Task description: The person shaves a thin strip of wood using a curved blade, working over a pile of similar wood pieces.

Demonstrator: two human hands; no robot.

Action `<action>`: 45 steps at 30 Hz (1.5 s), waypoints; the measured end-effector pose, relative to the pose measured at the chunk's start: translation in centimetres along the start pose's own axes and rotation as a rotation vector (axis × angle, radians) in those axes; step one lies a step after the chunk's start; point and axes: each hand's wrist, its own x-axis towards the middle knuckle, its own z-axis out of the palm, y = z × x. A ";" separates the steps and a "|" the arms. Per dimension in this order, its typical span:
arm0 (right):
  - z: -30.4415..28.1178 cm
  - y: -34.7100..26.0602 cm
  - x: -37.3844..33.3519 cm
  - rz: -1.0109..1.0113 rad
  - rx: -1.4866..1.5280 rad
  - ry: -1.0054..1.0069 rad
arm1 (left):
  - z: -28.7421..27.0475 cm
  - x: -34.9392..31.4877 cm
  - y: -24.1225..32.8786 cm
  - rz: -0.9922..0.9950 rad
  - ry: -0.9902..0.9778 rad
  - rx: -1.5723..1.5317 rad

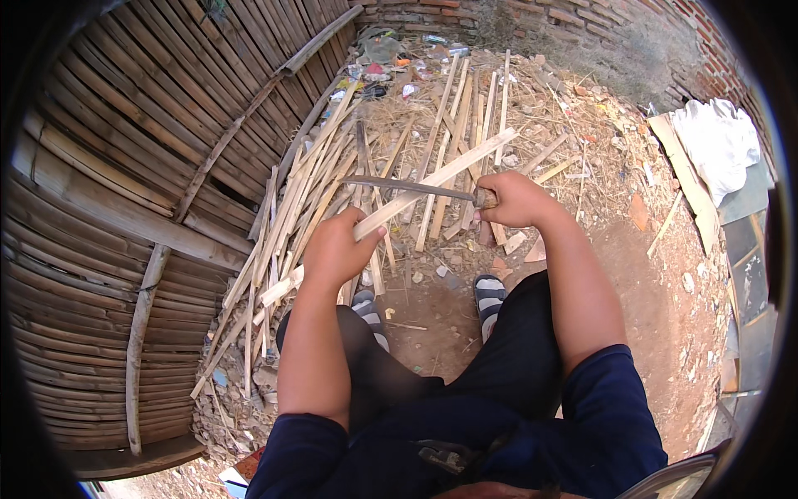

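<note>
My left hand (337, 247) is closed round a long pale wooden strip (443, 176), which slants from the lower left up to the far right in front of me. In my right hand (513, 200) is the wooden handle of a machete (407, 185). Its dark blade points left and lies across the strip, just beyond my left hand. From this view I cannot tell whether the edge cuts into the wood or only rests on it.
Many loose wooden strips (287, 218) lie on the ground ahead and to the left, beside a bamboo slat wall (158, 108). Litter and straw cover the far ground below a brick wall (573, 15). A white sack (716, 141) and a board (683, 179) stand at the right.
</note>
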 end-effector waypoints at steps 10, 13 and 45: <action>0.7 0.9 0.0 0.050 -0.054 0.062 | 0.1 0.1 0.2 0.006 -0.014 0.029; 0.9 -0.5 0.3 0.016 -0.045 -0.005 | 0.0 0.0 0.0 0.004 -0.016 0.023; 0.4 3.5 0.1 0.121 0.030 0.155 | -0.3 0.0 0.5 0.015 -0.019 0.023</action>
